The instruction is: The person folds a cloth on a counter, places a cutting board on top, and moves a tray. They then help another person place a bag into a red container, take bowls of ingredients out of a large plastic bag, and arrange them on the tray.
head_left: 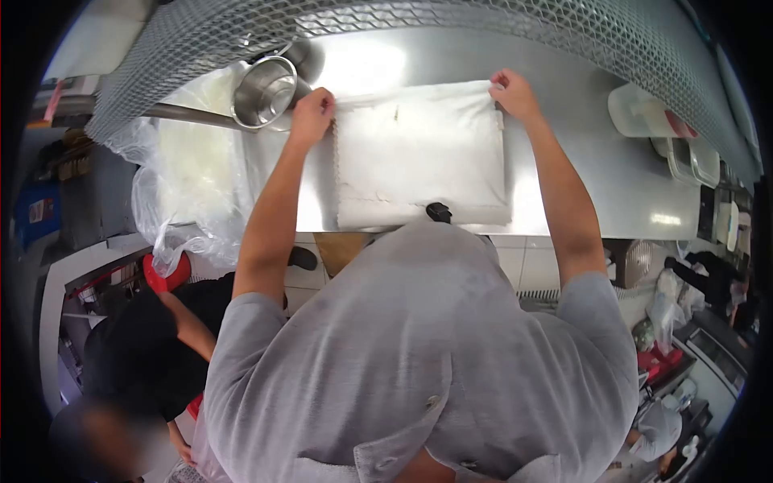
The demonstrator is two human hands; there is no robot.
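A white cloth (423,157) lies spread in a rectangle on the steel worktable (580,173), with a small dark mark near its far side and some creases near its front edge. My left hand (314,113) pinches the cloth at its far left corner. At the far right corner, the fingers of my right hand (513,91) are closed on the cloth as well. A small black object (439,212) rests at the cloth's front edge, against my shirt. What lies under the cloth, if anything, is hidden.
A steel pot (266,92) stands just left of my left hand. Beyond it is a clear plastic bag (197,173) with pale contents. Plastic containers (640,113) sit at the right. Metal mesh (451,14) arches over the far edge. A co-worker in black (133,346) is at lower left.
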